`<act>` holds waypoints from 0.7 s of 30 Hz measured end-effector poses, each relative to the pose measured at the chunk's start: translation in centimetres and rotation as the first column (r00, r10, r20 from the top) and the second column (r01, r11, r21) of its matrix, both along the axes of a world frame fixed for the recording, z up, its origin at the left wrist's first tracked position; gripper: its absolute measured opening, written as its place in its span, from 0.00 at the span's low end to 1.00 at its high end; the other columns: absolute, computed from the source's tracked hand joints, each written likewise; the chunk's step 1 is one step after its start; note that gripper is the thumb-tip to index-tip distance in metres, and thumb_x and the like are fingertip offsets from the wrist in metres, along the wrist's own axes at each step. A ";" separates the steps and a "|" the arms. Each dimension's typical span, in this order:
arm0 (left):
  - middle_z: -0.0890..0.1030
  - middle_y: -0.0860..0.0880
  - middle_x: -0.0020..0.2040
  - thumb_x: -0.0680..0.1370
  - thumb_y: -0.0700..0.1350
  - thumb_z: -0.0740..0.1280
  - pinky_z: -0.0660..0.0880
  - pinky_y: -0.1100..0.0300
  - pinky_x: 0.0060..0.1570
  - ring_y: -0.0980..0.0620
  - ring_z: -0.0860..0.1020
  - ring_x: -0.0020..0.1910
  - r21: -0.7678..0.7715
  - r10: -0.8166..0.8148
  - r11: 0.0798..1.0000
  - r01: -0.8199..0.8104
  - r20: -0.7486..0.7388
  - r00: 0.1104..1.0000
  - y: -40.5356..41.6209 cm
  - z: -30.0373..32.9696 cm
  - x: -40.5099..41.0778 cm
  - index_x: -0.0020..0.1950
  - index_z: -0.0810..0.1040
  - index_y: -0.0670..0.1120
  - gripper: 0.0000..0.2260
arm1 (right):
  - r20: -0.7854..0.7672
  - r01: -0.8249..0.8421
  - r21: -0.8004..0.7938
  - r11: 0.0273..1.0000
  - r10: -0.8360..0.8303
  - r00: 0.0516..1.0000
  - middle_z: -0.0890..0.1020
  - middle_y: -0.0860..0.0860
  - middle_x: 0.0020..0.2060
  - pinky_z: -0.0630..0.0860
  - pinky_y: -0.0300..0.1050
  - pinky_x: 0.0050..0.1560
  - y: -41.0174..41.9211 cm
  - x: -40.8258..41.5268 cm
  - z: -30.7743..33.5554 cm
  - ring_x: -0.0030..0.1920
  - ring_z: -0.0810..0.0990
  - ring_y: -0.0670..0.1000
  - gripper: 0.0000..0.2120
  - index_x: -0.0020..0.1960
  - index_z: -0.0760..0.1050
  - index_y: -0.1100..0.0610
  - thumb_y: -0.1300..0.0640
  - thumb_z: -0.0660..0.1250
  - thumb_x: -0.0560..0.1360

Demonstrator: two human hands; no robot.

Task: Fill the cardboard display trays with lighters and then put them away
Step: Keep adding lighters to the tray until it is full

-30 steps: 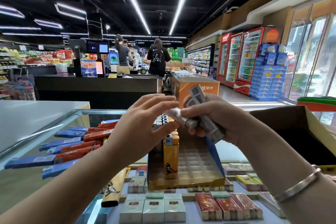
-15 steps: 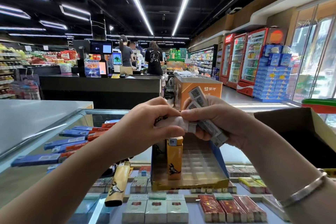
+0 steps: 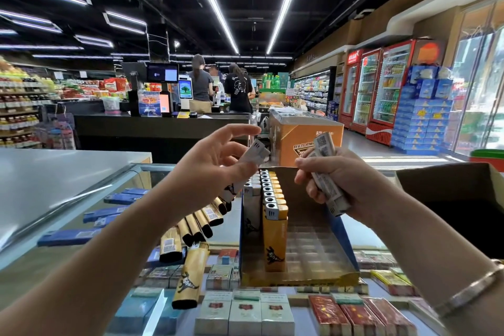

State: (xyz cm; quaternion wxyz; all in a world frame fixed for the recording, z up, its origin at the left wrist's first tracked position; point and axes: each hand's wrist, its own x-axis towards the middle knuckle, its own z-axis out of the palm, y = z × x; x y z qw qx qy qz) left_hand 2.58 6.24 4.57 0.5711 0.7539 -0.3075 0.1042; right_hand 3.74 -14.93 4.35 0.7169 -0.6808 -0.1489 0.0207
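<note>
Head view: loose lighters (image 3: 191,229) lie beside tray (image 3: 300,278).

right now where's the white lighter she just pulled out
In the head view the white lighter is pinched in the left hand, left of centre, above the display tray.
</note>
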 end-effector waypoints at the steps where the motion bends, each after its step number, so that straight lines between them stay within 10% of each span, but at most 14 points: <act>1: 0.81 0.49 0.40 0.67 0.43 0.70 0.77 0.63 0.38 0.53 0.79 0.37 0.004 -0.005 1.000 0.005 -0.001 1.000 0.0 0.0 0.1 0.52 0.74 0.53 0.16 | -0.002 0.002 -0.004 1.000 -0.002 1.000 0.79 0.56 0.29 0.70 0.36 0.20 0.0 0.0 -0.1 0.23 0.74 0.48 0.06 0.46 0.71 0.61 0.64 0.68 0.73; 21: 0.71 0.64 0.41 0.69 0.50 0.72 0.77 0.64 0.38 0.64 0.75 0.37 0.559 0.091 0.707 -0.434 0.537 0.839 -0.3 -1.2 0.2 0.40 0.70 0.58 0.11 | 0.011 -0.003 -0.074 0.997 0.003 1.000 0.80 0.54 0.29 0.71 0.37 0.21 0.5 0.4 -0.9 0.24 0.76 0.49 0.08 0.48 0.71 0.59 0.62 0.69 0.72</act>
